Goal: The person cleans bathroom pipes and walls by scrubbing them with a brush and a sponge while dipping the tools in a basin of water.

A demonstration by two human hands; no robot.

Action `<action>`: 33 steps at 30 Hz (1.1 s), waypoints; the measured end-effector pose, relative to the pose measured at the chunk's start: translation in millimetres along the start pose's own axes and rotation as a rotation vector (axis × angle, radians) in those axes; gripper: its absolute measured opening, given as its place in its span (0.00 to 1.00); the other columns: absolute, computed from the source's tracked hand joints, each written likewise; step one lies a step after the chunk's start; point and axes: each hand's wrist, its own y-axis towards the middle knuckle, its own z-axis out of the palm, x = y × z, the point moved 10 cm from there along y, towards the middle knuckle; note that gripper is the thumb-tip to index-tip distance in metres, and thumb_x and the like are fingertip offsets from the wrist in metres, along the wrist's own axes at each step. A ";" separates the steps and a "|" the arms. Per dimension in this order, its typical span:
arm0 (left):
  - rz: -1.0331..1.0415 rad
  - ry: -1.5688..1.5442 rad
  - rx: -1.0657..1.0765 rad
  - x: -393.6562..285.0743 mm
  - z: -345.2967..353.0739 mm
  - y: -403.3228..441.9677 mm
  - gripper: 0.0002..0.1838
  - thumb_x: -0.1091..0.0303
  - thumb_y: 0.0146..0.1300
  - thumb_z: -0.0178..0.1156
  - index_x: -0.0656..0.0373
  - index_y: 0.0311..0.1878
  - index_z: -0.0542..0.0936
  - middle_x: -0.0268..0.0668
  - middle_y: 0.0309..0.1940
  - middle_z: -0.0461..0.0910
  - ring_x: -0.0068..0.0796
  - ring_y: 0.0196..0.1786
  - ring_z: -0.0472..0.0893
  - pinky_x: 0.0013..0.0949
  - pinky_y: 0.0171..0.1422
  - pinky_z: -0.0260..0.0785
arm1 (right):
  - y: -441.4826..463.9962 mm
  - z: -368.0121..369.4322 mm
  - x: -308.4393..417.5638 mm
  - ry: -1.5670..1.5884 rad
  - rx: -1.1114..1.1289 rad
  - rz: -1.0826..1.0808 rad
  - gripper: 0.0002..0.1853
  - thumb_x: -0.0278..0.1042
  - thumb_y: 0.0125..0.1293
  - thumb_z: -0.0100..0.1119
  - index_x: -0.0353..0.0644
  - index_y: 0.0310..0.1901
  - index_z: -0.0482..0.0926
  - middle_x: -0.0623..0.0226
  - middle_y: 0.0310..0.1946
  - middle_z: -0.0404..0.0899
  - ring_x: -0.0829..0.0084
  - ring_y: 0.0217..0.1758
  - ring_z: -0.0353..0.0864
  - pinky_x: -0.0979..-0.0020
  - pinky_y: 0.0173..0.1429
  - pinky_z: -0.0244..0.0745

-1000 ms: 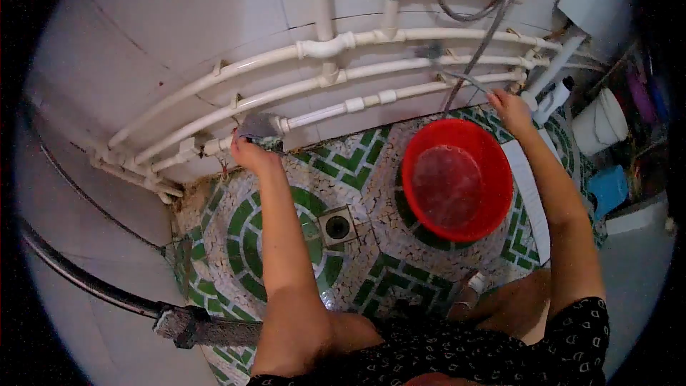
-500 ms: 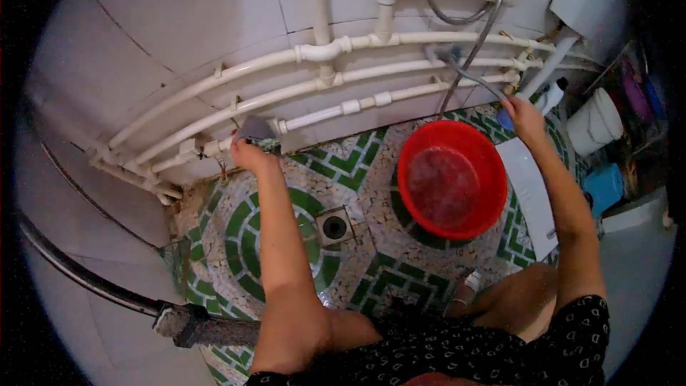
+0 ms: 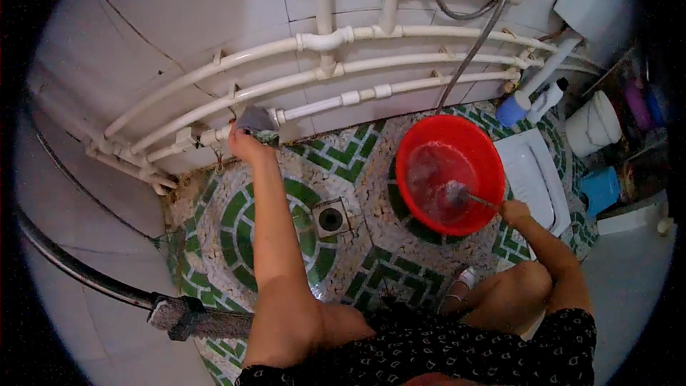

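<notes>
My right hand (image 3: 514, 212) is closed around the thin handle of a brush (image 3: 457, 193). The brush's pale head dips into cloudy water inside a red basin (image 3: 493, 164) on the floor. Over at the left, my left hand (image 3: 246, 144) grips a grey cloth (image 3: 257, 120) against the lowest white wall pipe (image 3: 314, 112). Part of the fingers is hidden behind the cloth.
A squat toilet (image 3: 525, 171) lies right of the basin. Bottles, a white bucket (image 3: 593, 125) and a blue container (image 3: 600, 187) stand farther right. A floor drain (image 3: 331, 219) sits in the green patterned tiles. A grey hose (image 3: 475, 50) hangs by the wall.
My right hand has come down and towards me, taking the brush from the wall pipes into the basin. The left hand with the cloth stays at nearly the same spot.
</notes>
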 end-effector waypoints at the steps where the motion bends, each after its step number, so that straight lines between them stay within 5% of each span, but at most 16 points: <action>1: -0.006 0.027 -0.044 -20.9 21.0 -28.8 0.14 0.77 0.54 0.46 0.67 0.43 0.75 0.41 0.39 0.76 0.34 0.39 0.77 0.35 0.45 0.71 | 8.2 -1.8 -15.0 -0.103 0.008 0.012 0.17 0.46 0.64 0.46 0.42 0.41 0.77 0.52 0.30 0.78 0.53 0.34 0.78 0.54 0.37 0.71; 7: 0.016 0.038 -0.090 -21.6 13.4 -31.6 0.14 0.76 0.56 0.46 0.65 0.45 0.73 0.41 0.40 0.76 0.34 0.39 0.76 0.36 0.44 0.71 | -5.0 -175.3 45.0 0.317 -0.700 -0.172 0.15 0.45 0.65 0.47 0.41 0.36 0.74 0.50 0.22 0.75 0.48 0.27 0.75 0.54 0.30 0.67; 13: -0.002 0.027 -0.146 -28.0 36.1 -57.1 0.14 0.75 0.56 0.45 0.64 0.46 0.71 0.41 0.39 0.75 0.34 0.38 0.76 0.36 0.42 0.71 | 52.1 -301.5 171.6 0.169 -0.807 -0.302 0.19 0.50 0.66 0.42 0.42 0.34 0.74 0.50 0.23 0.76 0.47 0.28 0.75 0.52 0.31 0.68; 18: 0.050 0.111 -0.163 -25.9 14.9 -42.6 0.13 0.75 0.56 0.45 0.63 0.45 0.72 0.41 0.40 0.75 0.35 0.39 0.76 0.36 0.43 0.71 | 66.4 -258.6 68.2 0.305 -0.636 -0.030 0.23 0.52 0.67 0.38 0.42 0.37 0.77 0.50 0.30 0.78 0.48 0.35 0.76 0.52 0.39 0.69; 21: 0.042 0.111 -0.172 -14.2 7.1 -30.3 0.14 0.75 0.55 0.45 0.62 0.45 0.72 0.40 0.40 0.74 0.35 0.39 0.76 0.36 0.43 0.71 | 77.0 -252.6 68.9 0.202 -0.618 -0.034 0.22 0.51 0.67 0.39 0.42 0.39 0.78 0.50 0.31 0.78 0.49 0.35 0.77 0.54 0.39 0.69; 23: 0.021 0.016 -0.181 3.0 5.5 -27.1 0.14 0.75 0.54 0.45 0.62 0.45 0.72 0.40 0.40 0.74 0.35 0.39 0.76 0.36 0.44 0.71 | 61.9 -272.4 142.8 0.296 -0.656 -0.287 0.21 0.51 0.66 0.40 0.41 0.37 0.77 0.50 0.30 0.78 0.48 0.36 0.76 0.53 0.40 0.69; 26: 0.050 -0.024 -0.140 -1.2 12.2 -33.1 0.14 0.74 0.55 0.45 0.62 0.46 0.72 0.40 0.40 0.74 0.35 0.40 0.76 0.37 0.45 0.71 | 71.0 -274.7 180.2 0.205 -0.539 -0.237 0.23 0.52 0.66 0.38 0.41 0.33 0.76 0.49 0.31 0.77 0.46 0.38 0.75 0.52 0.42 0.69; 29: -0.081 -0.145 -0.028 18.5 -6.3 -3.9 0.14 0.74 0.56 0.45 0.62 0.46 0.72 0.40 0.40 0.74 0.35 0.40 0.75 0.37 0.46 0.70 | 76.6 -251.7 88.7 0.247 -0.656 -0.093 0.22 0.53 0.67 0.38 0.42 0.35 0.76 0.49 0.30 0.77 0.46 0.36 0.75 0.52 0.39 0.69; 31: -0.055 -0.059 -0.137 4.0 -8.3 -16.5 0.14 0.75 0.56 0.45 0.63 0.45 0.72 0.40 0.40 0.74 0.34 0.40 0.75 0.36 0.46 0.70 | 80.6 -224.5 21.1 0.177 -0.712 0.039 0.22 0.52 0.66 0.40 0.41 0.39 0.76 0.49 0.28 0.78 0.50 0.32 0.77 0.54 0.33 0.71; 33: -0.089 -0.042 -0.150 23.2 -18.4 3.8 0.13 0.75 0.56 0.45 0.63 0.45 0.72 0.40 0.39 0.74 0.33 0.40 0.75 0.35 0.47 0.69 | 82.3 -229.9 22.1 0.060 -0.749 0.051 0.22 0.53 0.66 0.43 0.40 0.41 0.76 0.51 0.25 0.78 0.55 0.28 0.79 0.56 0.29 0.73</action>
